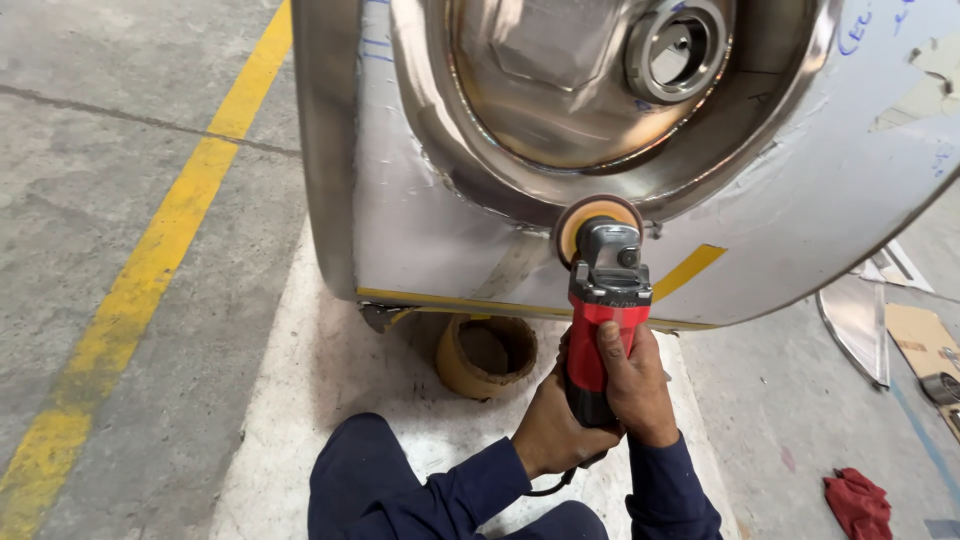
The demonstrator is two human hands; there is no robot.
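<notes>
A red and grey angle grinder points away from me, its round disc pressed against the welded seam of a large stainless steel vessel. My left hand wraps the rear of the grinder's body from the left. My right hand grips the red body from the right, thumb on top. Both arms wear dark blue sleeves. The vessel has a dished end with a round steel fitting near its top.
A short yellowish ring-shaped piece lies on the floor under the vessel. A yellow painted line runs along the concrete floor at left. Sheet metal offcuts, cardboard and a red rag lie at right.
</notes>
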